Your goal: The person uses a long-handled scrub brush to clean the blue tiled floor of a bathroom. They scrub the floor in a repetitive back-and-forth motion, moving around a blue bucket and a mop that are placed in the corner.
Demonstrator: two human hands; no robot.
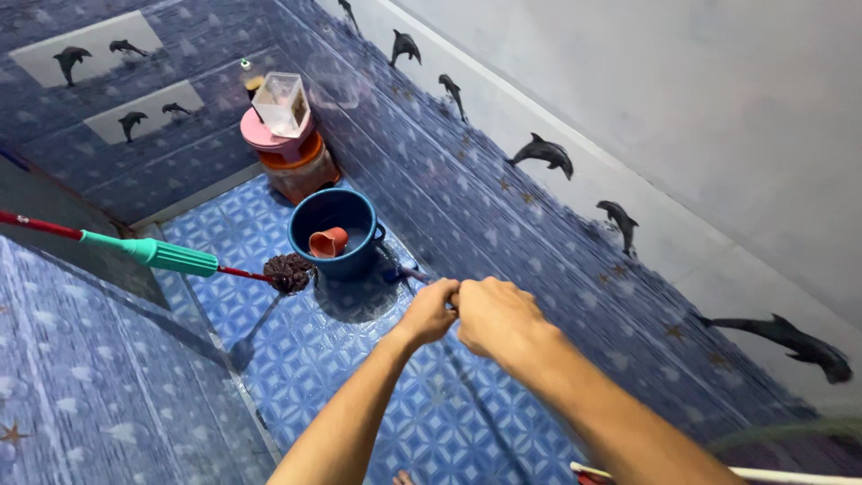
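Landmark: you have a blue bucket (pixel 332 232) standing on the blue patterned floor (pixel 296 350), close to the dolphin-tiled wall (pixel 503 224); every place below is told from it.

Progress: judging by how things lie, the work looks under way and not finished. Your hands are busy with a thin dark handle, while the mop beside the bucket lies untouched.

Floor: it looks glossy around the bucket; you cannot tell from here whether it is wet or only shiny.

Mop: its red pole with a green grip (pixel 171 256) comes in from the left of the bucket, and its dark shaggy head (pixel 289 272) lies just beside the bucket's left wall.

Bucket contents: you see water inside and a small orange cup (pixel 329 242) tipped on its side in it.

Stacked tubs: behind the bucket, in the corner, an orange-lidded jar (pixel 301 171) carries a pink lid and a clear plastic box (pixel 283 103) tilted on top; what is in them is not visible.

Left hand (pixel 429 313): in front of the bucket and to its right, fingers curled tight around the thin handle (pixel 409 274).

Right hand (pixel 496 316): touching your left, fist closed; its grip on the same handle is hidden behind the knuckles.

Handle: its far end reaches toward the bucket's right side, near the wall.
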